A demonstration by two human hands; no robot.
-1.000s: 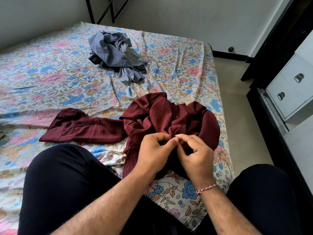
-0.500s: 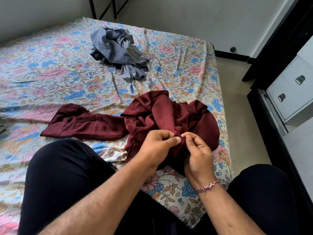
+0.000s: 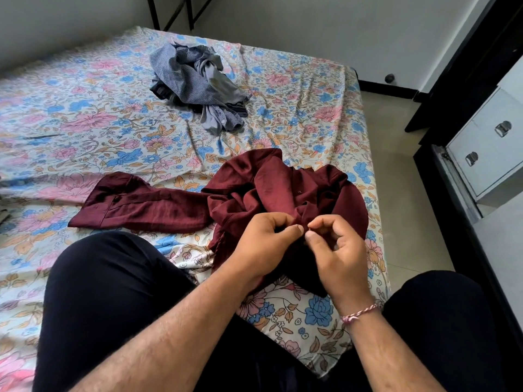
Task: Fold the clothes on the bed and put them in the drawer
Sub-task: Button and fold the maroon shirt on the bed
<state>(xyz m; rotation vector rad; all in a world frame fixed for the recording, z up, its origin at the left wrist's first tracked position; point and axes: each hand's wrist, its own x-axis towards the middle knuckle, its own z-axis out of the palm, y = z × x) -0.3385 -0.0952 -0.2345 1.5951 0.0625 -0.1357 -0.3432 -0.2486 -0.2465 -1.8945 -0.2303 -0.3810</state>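
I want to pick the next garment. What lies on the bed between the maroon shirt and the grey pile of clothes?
In the head view only bare, wrinkled floral bedsheet lies between the maroon shirt and the grey pile of clothes; they do not touch.

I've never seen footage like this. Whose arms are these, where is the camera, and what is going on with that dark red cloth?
There is no machine here: a person wears a wide-angle camera on the head, so you look down at their own arms and dark-trousered legs. They are at a bed covered with a flowered sheet. The left hand and the right hand meet at one spot on a crumpled maroon shirt, each pinching the fabric between thumb and fingers, perhaps at a button. One sleeve lies stretched out to the left. Farther up the bed sits an unfolded heap of grey and blue clothes. On the right stands a white drawer unit with metal handles, its drawers shut.
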